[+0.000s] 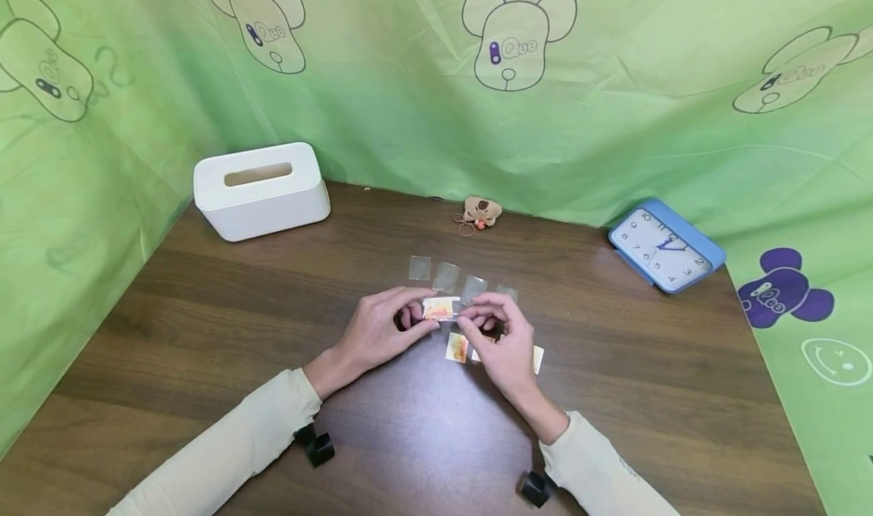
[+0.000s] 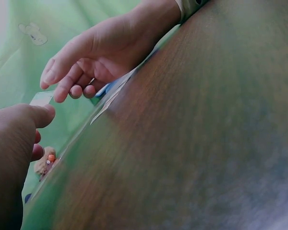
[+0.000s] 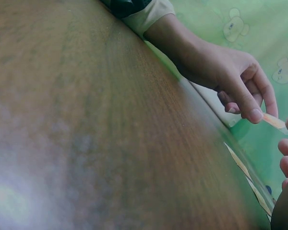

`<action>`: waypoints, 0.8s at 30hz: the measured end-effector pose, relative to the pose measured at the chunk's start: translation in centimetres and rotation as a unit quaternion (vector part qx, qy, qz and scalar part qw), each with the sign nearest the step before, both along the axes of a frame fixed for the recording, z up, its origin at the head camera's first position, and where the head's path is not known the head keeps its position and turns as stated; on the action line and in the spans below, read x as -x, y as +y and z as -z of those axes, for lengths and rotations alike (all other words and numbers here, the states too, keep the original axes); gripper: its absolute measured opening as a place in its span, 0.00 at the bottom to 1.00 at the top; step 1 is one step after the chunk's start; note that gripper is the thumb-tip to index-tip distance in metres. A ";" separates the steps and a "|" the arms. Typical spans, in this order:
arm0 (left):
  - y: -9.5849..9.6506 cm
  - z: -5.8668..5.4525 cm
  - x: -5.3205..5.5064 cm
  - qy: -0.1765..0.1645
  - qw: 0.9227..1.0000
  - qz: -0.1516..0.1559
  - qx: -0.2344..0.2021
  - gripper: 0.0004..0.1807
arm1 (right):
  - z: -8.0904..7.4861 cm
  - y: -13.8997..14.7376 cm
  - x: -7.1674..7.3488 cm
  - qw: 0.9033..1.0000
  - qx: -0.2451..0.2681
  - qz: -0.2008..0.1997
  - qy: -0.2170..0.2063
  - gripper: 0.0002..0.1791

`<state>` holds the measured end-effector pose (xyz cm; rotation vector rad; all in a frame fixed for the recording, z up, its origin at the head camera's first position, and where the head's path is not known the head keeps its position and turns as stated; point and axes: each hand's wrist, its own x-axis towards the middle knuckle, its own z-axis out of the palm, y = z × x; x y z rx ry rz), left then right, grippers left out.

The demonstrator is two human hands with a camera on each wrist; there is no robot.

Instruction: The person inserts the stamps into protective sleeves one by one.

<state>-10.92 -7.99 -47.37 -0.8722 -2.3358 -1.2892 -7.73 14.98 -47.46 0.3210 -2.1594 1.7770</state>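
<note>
Over the middle of the table, my left hand (image 1: 378, 328) pinches the left end of a small card with a yellow and red print (image 1: 438, 309) between thumb and fingers. A clear plastic sleeve (image 1: 458, 304) shows at the card's right end, and my right hand (image 1: 503, 342) pinches it there. In the right wrist view the card (image 3: 273, 120) spans the space between both hands, raised off the table. Below the right hand lie several similar cards, one of them a printed card (image 1: 457, 348) in plain sight, others partly hidden by that hand.
Several clear sleeves (image 1: 420, 268) lie in a row just beyond the hands. Farther back are a white tissue box (image 1: 273, 205) at left, a plush keychain (image 1: 482, 211) in the middle and a blue clock (image 1: 664, 247) at right. A green printed curtain (image 1: 409, 114) borders the table.
</note>
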 end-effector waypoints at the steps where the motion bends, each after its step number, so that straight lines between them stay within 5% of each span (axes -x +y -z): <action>1: 0.0 0.0 0.0 0.000 1.000 -0.001 0.001 0.24 | 0.0 0.0 0.0 1.000 -0.004 -0.002 -0.003 0.19; 14: 0.0 0.0 0.0 0.001 1.000 0.027 -0.005 0.24 | 0.0 -0.1 -0.1 1.000 -0.009 0.005 -0.023 0.11; 24: 0.0 0.0 0.0 -0.005 1.000 0.020 0.000 0.07 | 0.0 -0.1 -0.1 1.000 -0.015 0.002 -0.012 0.06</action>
